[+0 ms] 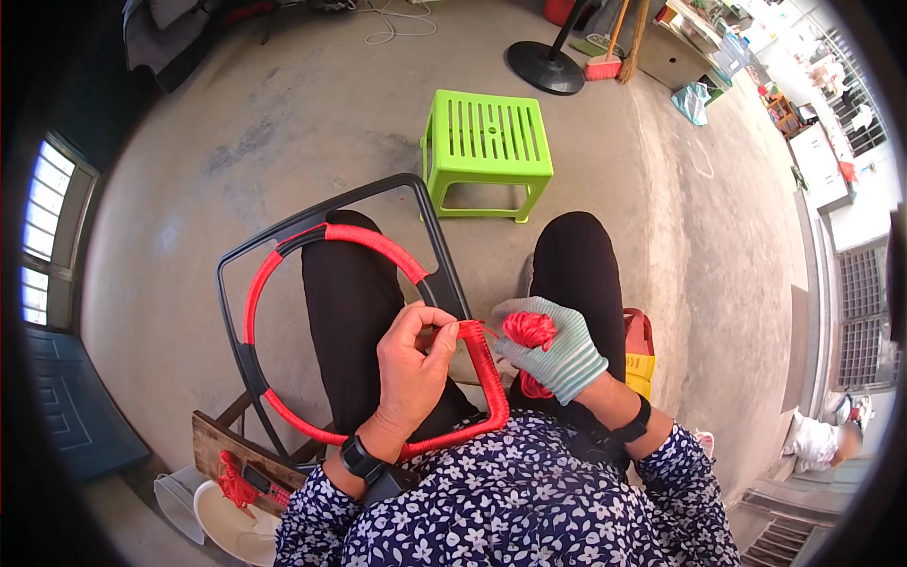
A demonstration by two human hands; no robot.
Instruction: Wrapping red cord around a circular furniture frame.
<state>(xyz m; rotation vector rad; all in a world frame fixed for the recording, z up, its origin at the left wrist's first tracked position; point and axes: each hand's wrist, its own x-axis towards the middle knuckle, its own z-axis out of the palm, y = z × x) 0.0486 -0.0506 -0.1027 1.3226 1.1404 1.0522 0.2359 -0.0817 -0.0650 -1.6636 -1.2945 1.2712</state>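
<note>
Floral clothing (491,496) meets the black frame (440,287). Left hand (414,364) pinches its red-wrapped side (485,364); gloved right hand (564,354) grips red cord (529,329) beside it.

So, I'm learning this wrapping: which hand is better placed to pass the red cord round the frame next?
Probably the right hand: it holds the bundled red cord close beside the frame. The left hand seems occupied, pinching at the upper end of the red wrapping.
</note>
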